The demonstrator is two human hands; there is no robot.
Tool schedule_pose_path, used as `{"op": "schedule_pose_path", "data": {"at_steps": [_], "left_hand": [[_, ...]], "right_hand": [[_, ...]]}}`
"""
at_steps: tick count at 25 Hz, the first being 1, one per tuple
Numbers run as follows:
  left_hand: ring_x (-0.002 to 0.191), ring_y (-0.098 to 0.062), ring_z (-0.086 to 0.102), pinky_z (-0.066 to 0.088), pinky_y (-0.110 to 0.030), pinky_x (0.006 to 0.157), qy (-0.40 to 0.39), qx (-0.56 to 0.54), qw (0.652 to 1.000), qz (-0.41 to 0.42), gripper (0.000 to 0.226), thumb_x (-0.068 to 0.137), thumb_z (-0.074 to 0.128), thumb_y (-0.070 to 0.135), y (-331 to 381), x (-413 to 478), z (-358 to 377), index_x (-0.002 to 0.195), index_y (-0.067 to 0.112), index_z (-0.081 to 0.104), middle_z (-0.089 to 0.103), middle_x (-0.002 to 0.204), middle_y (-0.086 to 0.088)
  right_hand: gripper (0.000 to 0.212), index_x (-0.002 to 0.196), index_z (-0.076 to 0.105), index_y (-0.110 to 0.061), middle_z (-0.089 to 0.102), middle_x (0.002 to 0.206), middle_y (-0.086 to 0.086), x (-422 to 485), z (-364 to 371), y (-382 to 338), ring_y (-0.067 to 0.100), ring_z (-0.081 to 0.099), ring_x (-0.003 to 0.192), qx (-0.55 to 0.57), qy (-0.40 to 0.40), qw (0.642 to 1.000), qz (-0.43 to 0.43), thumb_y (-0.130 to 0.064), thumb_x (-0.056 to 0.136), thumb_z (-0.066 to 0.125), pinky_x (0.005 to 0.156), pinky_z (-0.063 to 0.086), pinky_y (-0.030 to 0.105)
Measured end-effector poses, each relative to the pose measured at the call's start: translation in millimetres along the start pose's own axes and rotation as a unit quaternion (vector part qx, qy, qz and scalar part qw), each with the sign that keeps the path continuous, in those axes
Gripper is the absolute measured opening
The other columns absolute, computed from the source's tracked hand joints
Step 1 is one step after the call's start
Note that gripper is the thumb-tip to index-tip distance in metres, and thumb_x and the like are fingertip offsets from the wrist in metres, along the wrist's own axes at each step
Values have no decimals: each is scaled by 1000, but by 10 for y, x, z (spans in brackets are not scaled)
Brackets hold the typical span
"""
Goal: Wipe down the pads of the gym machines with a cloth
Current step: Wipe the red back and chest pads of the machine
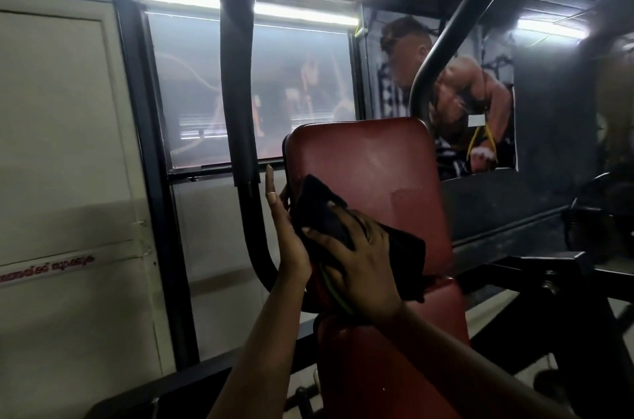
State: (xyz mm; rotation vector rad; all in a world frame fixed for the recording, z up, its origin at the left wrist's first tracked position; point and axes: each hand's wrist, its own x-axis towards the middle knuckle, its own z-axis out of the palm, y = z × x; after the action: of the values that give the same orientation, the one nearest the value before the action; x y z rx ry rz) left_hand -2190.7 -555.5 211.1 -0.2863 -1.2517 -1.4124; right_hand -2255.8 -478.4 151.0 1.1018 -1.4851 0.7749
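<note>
A red upright back pad [377, 161] of a gym machine stands in the middle, with a red seat pad [387, 350] below it. My right hand [360, 257] lies with spread fingers on a black cloth [319, 209] and presses it flat against the lower left of the back pad. My left hand [288, 243] rests against the pad's left edge, its fingers mostly straight and pointing up. Part of the cloth hangs to the right of my right hand.
A black padded upright bar [238, 75] rises just left of the pad. A curved black frame tube [446, 41] arcs over it. Black machine frame parts [549, 274] lie to the right. A window and a bodybuilder poster [473, 92] are behind, a pale door [61, 144] at left.
</note>
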Motion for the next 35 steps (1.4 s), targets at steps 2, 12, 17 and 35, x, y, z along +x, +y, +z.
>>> {"op": "schedule_pose_path", "data": {"at_steps": [2,12,17,35], "left_hand": [[112,-9,59,50,-24,85,-9,16,1000,-21,53,94,25,55,-66,-92,-46,144,37,22,44,141,-8],[135,-2,33,31,-44,113,-4,189,982,15,69,75,34,80,-352,-348,-111,137,52,22,29,142,29],[127,13,36,37,-16,101,-4,177,984,18,74,71,33,85,-384,-331,-118,137,54,21,30,138,33],[127,-15,46,44,-39,100,-29,211,977,-20,78,74,45,75,-108,-181,-121,141,48,18,38,147,-2]], "right_hand": [[43,128,44,-41,33,144,1,-209,3,-23,28,35,128,-8,-1,1000,5,-39,85,49,99,26,39],[61,133,37,-39,39,139,2,-45,-515,877,23,37,118,88,2,983,159,-27,74,44,103,35,42],[74,141,36,-16,42,145,5,397,-302,1351,19,37,130,96,32,971,216,-32,69,44,108,29,49],[63,131,42,-40,51,132,0,-488,-368,-9,18,44,114,187,38,944,269,-26,70,43,97,38,37]]}}
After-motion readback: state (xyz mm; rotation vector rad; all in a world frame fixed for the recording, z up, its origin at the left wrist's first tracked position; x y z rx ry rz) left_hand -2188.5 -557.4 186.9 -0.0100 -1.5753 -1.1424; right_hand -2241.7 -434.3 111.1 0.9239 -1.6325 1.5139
